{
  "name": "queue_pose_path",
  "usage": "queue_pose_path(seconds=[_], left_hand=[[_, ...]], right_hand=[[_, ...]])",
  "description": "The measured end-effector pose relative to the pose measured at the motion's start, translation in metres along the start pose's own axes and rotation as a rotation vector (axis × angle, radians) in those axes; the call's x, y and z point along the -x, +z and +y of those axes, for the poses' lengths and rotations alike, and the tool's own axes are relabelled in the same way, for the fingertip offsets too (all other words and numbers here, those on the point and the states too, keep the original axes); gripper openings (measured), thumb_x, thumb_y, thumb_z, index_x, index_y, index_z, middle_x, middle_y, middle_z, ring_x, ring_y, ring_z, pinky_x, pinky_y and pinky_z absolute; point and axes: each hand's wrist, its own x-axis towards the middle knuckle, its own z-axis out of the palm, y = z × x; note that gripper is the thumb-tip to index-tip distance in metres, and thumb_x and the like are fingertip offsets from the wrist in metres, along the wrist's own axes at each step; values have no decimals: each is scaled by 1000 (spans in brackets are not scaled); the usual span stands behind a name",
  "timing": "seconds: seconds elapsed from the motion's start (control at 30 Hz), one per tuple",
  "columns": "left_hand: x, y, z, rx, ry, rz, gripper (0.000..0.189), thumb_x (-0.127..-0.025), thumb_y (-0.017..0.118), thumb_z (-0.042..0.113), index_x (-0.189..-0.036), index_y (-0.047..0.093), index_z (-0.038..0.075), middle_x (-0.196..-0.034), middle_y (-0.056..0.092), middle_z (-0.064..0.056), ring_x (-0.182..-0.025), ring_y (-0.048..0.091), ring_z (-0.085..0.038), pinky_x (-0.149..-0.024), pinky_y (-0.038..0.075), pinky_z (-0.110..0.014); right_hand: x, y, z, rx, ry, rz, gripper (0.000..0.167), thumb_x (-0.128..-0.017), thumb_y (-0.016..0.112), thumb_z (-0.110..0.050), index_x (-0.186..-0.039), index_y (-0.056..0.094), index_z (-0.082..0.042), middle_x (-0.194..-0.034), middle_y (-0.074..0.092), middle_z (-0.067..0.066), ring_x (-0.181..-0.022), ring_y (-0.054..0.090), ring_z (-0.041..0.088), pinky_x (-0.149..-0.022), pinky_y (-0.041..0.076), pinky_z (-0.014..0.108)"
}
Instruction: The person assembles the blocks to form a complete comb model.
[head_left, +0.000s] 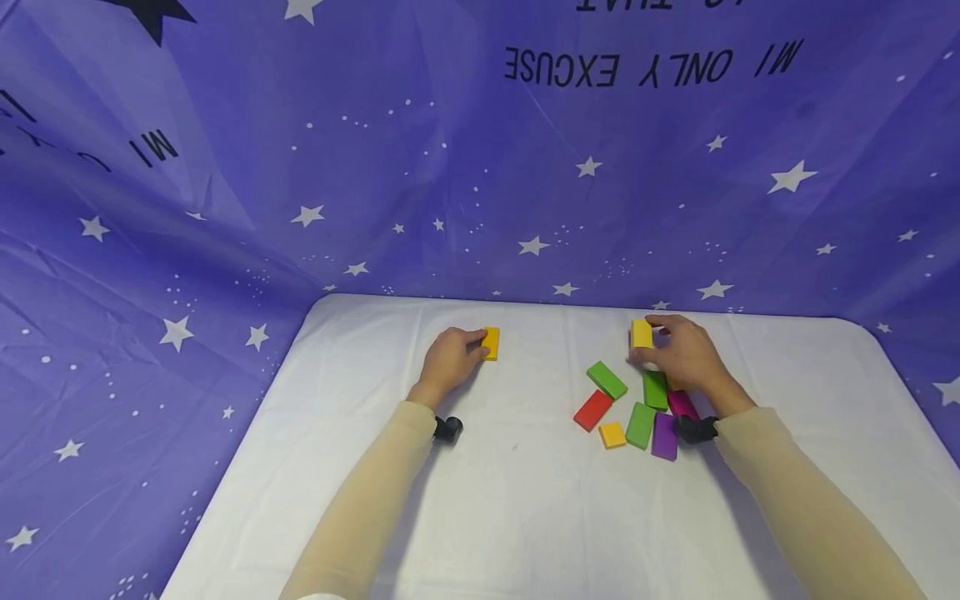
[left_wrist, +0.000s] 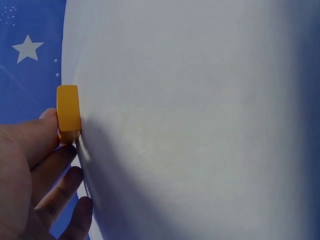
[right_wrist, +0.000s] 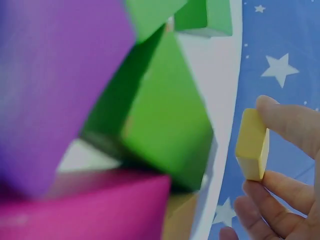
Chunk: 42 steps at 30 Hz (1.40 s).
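Observation:
Near the back of the table, my left hand (head_left: 452,360) pinches an orange-yellow block (head_left: 491,343) between thumb and fingers; in the left wrist view that block (left_wrist: 68,109) stands out past the fingertips. Farther right, my right hand (head_left: 686,354) holds a lighter yellow block (head_left: 642,333) by its two ends. The right wrist view has this yellow block (right_wrist: 251,142) between thumb and fingers. Just below the right hand lie a dark green block (head_left: 655,390), a magenta block (head_left: 682,405) partly hidden by the wrist, and a purple block (head_left: 664,436).
More blocks lie left of that group: a green block (head_left: 607,380), a red block (head_left: 593,410), a small orange-yellow block (head_left: 612,435) and another green block (head_left: 641,425). A white cloth covers the table (head_left: 510,517). Behind it hangs a purple star-patterned curtain (head_left: 450,183).

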Motion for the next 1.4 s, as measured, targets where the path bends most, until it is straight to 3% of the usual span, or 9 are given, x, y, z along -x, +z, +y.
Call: queue_pose_path(seconds=[0.43,1.1,1.4], left_hand=[[4,5,2,71,-61,15,39,-95,72,25,-132,67,16,-124,68,-14,-118,61,-31,-104,47,-44],[6,5,8,105,-124,20,39,-95,71,23,-133,67,17,-132,66,-10,-126,58,-30,-109,44,-44],[6,4,8,120,-134,25,38,-94,72,23,-132,67,17,-132,66,-8,-127,57,-30,-109,44,-44]], right_hand=[[-18,9,-42,-80,-50,53,70,-86,79,-34,-142,54,1,-133,57,26,-119,52,43,-99,42,60],[-50,48,-106,-89,-117,25,73,-83,81,-39,-142,56,-3,-133,59,21,-117,56,36,-96,48,53],[-65,65,-125,-75,-130,17,73,-83,81,-41,-140,57,-3,-139,57,18,-120,54,34,-105,43,52]])
